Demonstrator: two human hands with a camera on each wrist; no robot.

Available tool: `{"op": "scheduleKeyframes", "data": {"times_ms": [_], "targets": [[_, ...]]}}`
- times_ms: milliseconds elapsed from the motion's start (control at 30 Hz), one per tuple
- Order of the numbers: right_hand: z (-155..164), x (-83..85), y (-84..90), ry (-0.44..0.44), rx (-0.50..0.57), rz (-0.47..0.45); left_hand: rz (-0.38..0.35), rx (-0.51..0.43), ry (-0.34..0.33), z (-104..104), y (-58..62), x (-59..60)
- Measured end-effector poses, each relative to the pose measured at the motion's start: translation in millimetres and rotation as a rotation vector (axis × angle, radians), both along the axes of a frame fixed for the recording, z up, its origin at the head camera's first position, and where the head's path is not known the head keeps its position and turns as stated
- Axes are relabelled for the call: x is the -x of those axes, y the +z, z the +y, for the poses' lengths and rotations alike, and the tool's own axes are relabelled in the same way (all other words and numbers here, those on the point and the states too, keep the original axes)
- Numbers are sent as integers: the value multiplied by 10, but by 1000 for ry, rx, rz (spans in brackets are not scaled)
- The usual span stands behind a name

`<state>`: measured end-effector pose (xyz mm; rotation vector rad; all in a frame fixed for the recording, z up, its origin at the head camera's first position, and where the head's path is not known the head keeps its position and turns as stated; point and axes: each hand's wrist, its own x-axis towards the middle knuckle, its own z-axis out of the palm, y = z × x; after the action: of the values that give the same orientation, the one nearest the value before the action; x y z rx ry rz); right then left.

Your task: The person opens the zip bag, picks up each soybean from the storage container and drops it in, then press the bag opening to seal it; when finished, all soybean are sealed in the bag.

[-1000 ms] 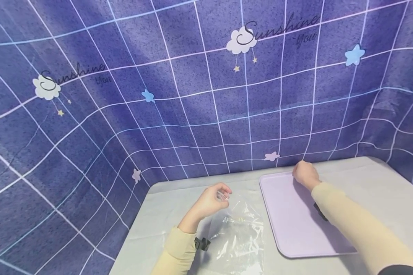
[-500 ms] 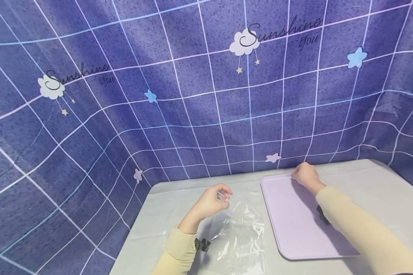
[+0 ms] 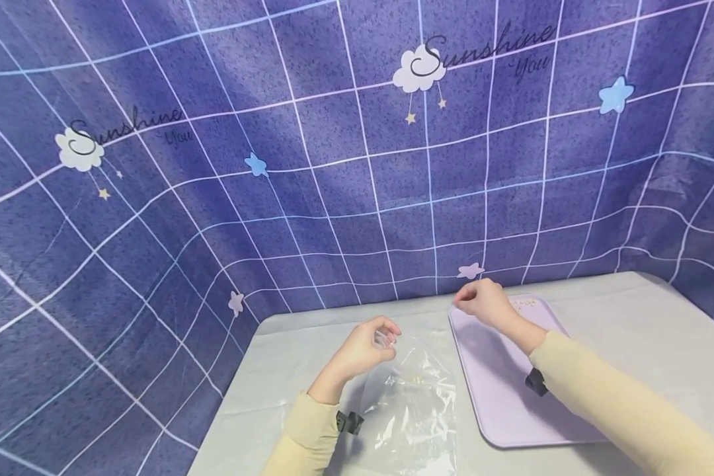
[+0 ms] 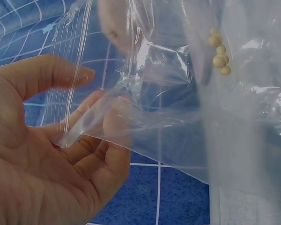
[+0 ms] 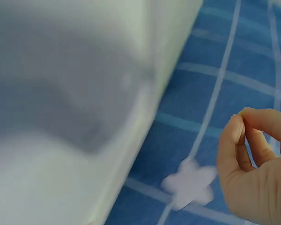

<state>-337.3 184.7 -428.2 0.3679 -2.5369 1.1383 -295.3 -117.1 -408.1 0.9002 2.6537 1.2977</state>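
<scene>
My left hand [image 3: 363,347] holds the mouth of a clear zip bag [image 3: 413,416], which spreads over the table to its right. In the left wrist view the bag's zip strip crosses between thumb and fingers, and several round pale-yellow soybeans [image 4: 219,60] lie in the bag. My right hand [image 3: 484,301] is over the back left corner of a lilac tray [image 3: 512,403]. Its thumb and fingertip meet in a pinch, with a tiny yellow speck of a soybean [image 5: 241,112] showing between them. Small pale soybeans [image 3: 525,304] lie at the tray's back edge, partly hidden by the hand.
A pale grey cloth covers the table [image 3: 648,337]. Behind and at the left hangs a blue grid-patterned curtain [image 3: 333,198]. The tray stands right of the bag, with a narrow strip of table between them.
My right hand has moved left from the tray's back edge to its back left corner, uncovering soybeans on the tray. The left hand and bag have stayed in place.
</scene>
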Motion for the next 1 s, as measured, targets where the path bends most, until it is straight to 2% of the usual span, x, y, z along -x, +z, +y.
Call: {"op": "scheduleKeyframes", "data": {"times_ms": [233, 400, 500, 600, 767, 1000], "targets": [[-432, -331, 246, 233, 61, 22, 21, 7, -7, -1, 12, 7], [-643, -546, 282, 405, 27, 46, 33, 8, -6, -4, 9, 7], [-733, -624, 246, 475, -5, 77, 36, 7, -11, -7, 9, 4], [-791, -664, 187, 502, -36, 96, 33, 8, -18, -10, 12, -4], [-833, -691, 98, 489, -78, 98, 28, 13, -18, -13, 14, -15], [-819, -715, 121, 485, -78, 119, 36, 13, -18, -19, 7, -21]]}}
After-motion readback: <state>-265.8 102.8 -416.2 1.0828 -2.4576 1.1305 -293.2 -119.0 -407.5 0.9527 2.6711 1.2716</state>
